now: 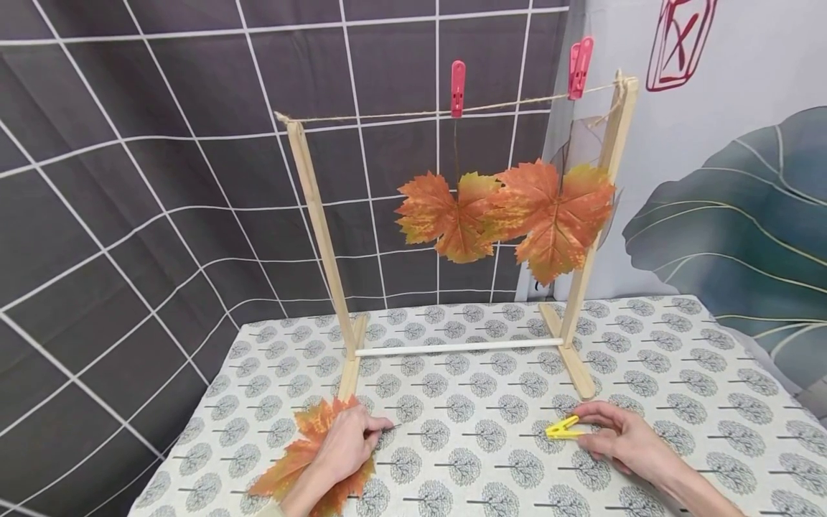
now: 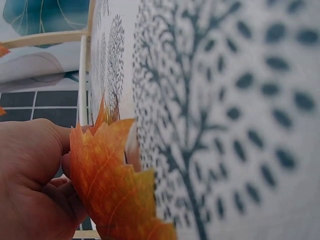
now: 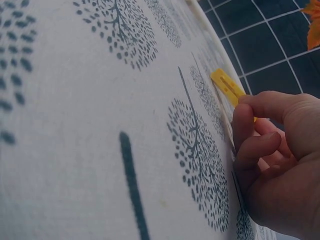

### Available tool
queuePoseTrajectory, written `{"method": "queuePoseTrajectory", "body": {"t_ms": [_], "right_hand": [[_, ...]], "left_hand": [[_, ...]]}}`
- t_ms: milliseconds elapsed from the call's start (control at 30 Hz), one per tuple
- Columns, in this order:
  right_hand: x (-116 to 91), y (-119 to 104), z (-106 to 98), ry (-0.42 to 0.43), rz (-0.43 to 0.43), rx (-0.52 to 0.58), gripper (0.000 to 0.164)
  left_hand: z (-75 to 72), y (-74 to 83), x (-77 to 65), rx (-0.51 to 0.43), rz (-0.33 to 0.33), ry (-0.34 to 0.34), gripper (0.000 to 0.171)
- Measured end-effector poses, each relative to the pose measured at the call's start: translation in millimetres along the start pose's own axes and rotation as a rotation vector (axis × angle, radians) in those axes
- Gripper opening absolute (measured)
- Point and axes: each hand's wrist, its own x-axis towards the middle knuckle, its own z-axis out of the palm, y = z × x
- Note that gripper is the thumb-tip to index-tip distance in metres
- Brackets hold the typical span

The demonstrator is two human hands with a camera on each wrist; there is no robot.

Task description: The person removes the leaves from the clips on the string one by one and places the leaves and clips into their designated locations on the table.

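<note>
My left hand is low over the table, pinching an orange artificial maple leaf near its stem, whose thin dark end shows past the fingertips. The leaf spreads under and beside the hand. In the left wrist view the leaf hides part of the fingers. Farther right, my right hand pinches a yellow clothespin between thumb and fingers, just above the cloth. The clothespin's far end points away from the hand in the right wrist view.
Behind the hands stands a wooden frame with a twine line and a white crossbar. Pink clothespins on the line hold two orange leaves. A tree-print cloth covers the table; a dark grid curtain hangs behind.
</note>
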Motion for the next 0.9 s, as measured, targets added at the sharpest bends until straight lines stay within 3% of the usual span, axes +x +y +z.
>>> {"method": "queuePoseTrajectory", "body": {"t_ms": [300,567,900], "right_hand": [[-0.6,-1.3,-0.3,-0.017,-0.014,0.011,0.053],[-1.2,3.4,-3.4,-0.060,-0.041,0.053,0.054],[-2.8,1.4,0.7,0.006,0.026,0.065,0.055]], "left_hand": [[-0.3,1.2,-0.1,0.040,0.033,0.018,0.027],[2.1,2.1,0.8,0.065,0.075,0.099,0.024],[6.5,2.1,4.6,0.067,0.119,0.232,0.020]]}}
